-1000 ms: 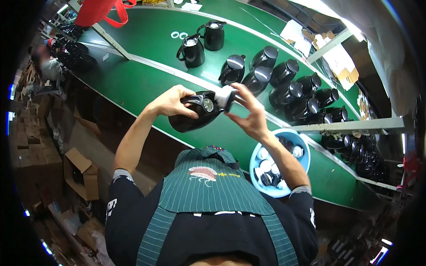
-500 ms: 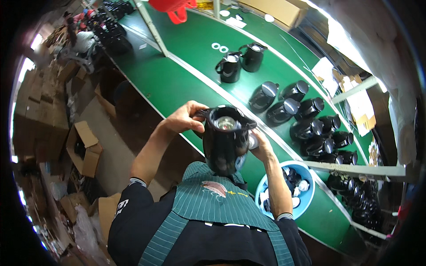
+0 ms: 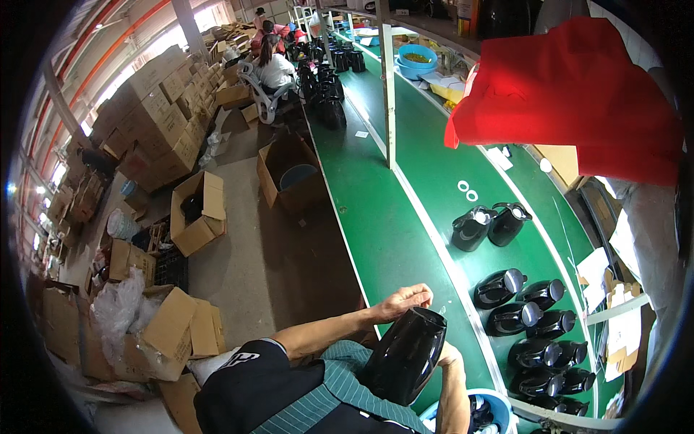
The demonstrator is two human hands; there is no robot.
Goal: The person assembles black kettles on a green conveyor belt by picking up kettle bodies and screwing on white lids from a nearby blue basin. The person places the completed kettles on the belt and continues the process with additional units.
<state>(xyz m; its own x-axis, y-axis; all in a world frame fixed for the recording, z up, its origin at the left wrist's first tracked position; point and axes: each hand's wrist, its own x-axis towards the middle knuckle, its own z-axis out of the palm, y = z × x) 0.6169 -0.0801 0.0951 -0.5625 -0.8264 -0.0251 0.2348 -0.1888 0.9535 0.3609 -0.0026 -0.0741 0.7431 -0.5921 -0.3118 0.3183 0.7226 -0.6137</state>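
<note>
A glossy black jug (image 3: 405, 358) is tilted in front of my chest, over the near edge of the green bench. My right hand (image 3: 450, 354) grips its right side, and the fingers behind the jug are hidden. My left hand (image 3: 406, 300) is just beyond the jug's upper end, its fingers curled and pressed together. Whether something small is in that pinch I cannot make out. The jug's handle and mouth do not show clearly. By my right forearm stands a blue basin (image 3: 506, 409) holding small black and white parts.
Several black jugs (image 3: 515, 318) stand in rows at the right of the green bench (image 3: 369, 210), with two more (image 3: 473, 228) farther up beside white rings (image 3: 468, 190). A post (image 3: 389, 94) rises from the bench. Red cloth (image 3: 564, 101) hangs upper right. Cartons (image 3: 199, 213) lie left; people sit far off.
My view has swung up and left. The jug has tipped so that its mouth no longer shows. My left hand has let go of its handle. The white lid by my right hand is out of sight.
</note>
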